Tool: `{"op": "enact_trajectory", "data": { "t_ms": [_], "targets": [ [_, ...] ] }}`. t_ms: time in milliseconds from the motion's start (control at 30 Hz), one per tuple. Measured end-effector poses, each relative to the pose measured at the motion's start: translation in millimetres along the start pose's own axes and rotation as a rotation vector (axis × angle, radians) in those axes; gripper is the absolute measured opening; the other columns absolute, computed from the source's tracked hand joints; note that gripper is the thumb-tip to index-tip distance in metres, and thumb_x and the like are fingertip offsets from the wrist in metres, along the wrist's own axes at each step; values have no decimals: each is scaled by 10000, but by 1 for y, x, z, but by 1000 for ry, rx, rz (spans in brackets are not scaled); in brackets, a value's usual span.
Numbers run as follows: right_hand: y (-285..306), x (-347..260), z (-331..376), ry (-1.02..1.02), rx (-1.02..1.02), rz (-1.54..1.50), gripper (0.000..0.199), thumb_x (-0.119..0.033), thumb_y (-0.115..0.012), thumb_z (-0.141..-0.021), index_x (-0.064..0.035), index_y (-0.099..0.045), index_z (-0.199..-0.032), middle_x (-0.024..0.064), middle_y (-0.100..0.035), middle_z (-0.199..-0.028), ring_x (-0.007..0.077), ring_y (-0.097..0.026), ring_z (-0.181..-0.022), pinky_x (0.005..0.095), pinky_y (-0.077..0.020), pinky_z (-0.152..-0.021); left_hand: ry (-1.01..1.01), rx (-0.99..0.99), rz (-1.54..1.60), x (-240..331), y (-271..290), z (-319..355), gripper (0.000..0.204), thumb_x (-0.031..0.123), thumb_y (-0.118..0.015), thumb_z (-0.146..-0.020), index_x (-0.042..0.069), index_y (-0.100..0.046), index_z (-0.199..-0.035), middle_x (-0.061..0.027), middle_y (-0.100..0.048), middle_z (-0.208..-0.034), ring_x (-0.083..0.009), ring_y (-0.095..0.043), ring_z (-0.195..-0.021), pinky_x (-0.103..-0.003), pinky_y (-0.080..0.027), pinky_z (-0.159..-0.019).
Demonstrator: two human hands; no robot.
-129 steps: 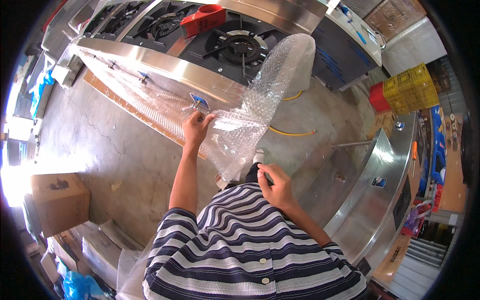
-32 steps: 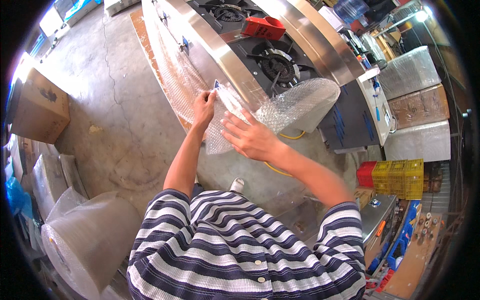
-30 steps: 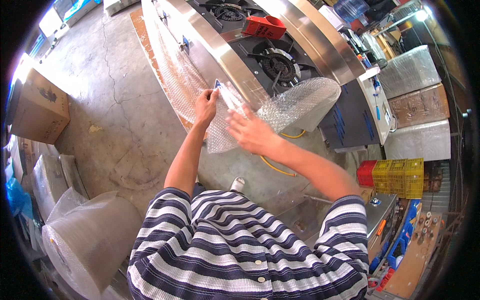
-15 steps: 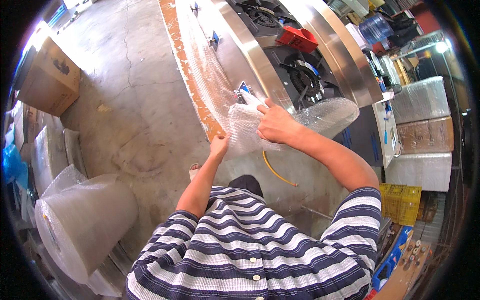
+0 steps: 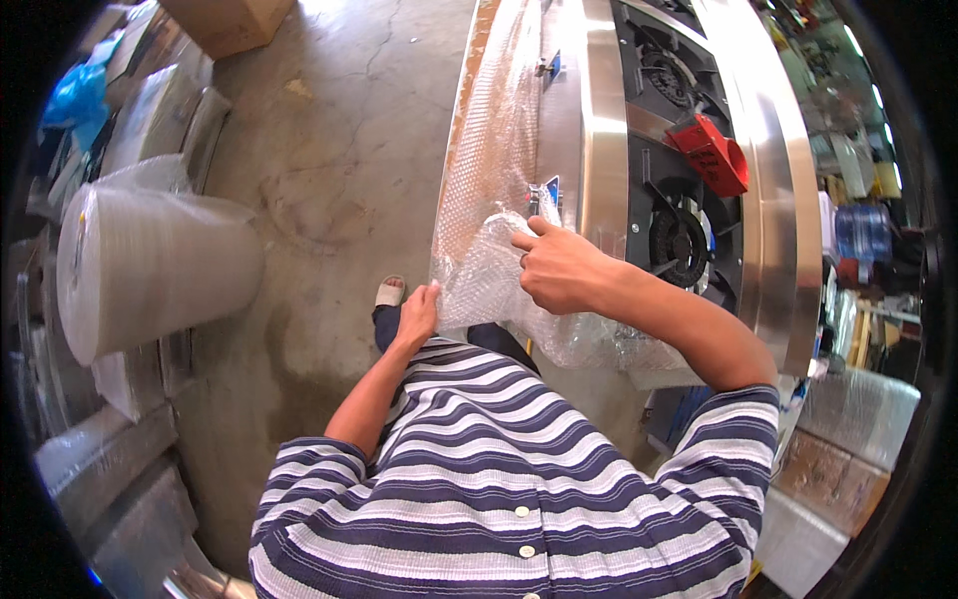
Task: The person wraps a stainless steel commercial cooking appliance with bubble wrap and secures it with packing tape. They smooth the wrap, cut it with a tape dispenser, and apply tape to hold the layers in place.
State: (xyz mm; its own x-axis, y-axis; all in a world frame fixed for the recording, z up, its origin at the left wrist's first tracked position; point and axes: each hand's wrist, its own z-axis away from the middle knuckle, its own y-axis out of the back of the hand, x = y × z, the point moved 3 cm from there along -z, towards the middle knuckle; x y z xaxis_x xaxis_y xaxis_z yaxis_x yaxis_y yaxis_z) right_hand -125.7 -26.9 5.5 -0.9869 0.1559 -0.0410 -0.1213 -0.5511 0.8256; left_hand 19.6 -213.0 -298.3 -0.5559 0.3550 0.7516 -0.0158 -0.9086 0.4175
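A sheet of clear bubble wrap lies along the front of a stainless steel gas stove and bunches at its near corner. My left hand is closed on the wrap's lower left edge, fingers and thumb pressed together. At the corner, my right hand has its fingers curled on the bunched wrap, close to a control knob. More wrap hangs around the near end below my right forearm. The fingertips of my right hand are partly hidden by the hand itself.
A red hollow plastic piece sits on the stove beside the black burners. A big roll of bubble wrap stands to the left among wrapped packages. Cardboard shows at the far left. Wrapped boxes are stacked at right.
My view has turned, so the stove now stands straighter and farther right. Both hands stay on the bubble wrap; the wrap at the near end has been drawn down closer to the stove's side.
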Motion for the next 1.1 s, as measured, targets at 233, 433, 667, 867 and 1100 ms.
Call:
{"op": "enact_trajectory", "data": {
  "t_ms": [233, 433, 667, 867, 1100],
  "targets": [
    [-34, 13, -24, 173, -71, -109, 196, -220, -665, -729, -47, -756, -719, 121, -742, -802, 318, -683, -832, 448, -459, -946, 240, -112, 210, 34, -15, 28, 561, 434, -735, -955, -122, -704, -1025, -221, -742, -900, -253, -726, -719, -396, -540, -515],
    [-22, 39, -2, 122, -162, -92, 380, -340, -569, -858, -33, -744, -718, 146, -716, -758, 346, -674, -779, 458, -455, -934, -80, -128, -68, 89, -16, 78, 461, 345, -547, -1037, -72, -697, -909, -330, -660, -855, -526, -649, -871, -550, -507, -864],
    [-36, 41, 3, 178, -94, -118, 385, -295, -527, -886, -18, -735, -718, 144, -730, -817, 337, -671, -836, 459, -435, -960, -219, 119, 99, 145, -46, 135, 424, 301, -565, -1032, -79, -673, -878, -337, -647, -852, -510, -661, -818, -539, -509, -744],
    [-32, 39, -8, 264, -89, -81, 422, -319, -518, -934, -13, -732, -737, 199, -713, -763, 394, -692, -774, 492, -503, -874, -100, 274, 136, 156, -68, 151, 430, 292, -556, -1030, -70, -661, -822, -332, -653, -865, -520, -651, -862, -568, -500, -793],
    [-11, 42, -16, 230, -83, -223, 327, -325, -664, -942, -13, -711, -855, 188, -722, -852, 368, -704, -867, 467, -537, -834, 134, 249, 44, 146, -54, 143, 464, 403, -553, -1005, -21, -723, -922, -303, -693, -968, -494, -669, -946, -543, -528, -866]
  ]
}}
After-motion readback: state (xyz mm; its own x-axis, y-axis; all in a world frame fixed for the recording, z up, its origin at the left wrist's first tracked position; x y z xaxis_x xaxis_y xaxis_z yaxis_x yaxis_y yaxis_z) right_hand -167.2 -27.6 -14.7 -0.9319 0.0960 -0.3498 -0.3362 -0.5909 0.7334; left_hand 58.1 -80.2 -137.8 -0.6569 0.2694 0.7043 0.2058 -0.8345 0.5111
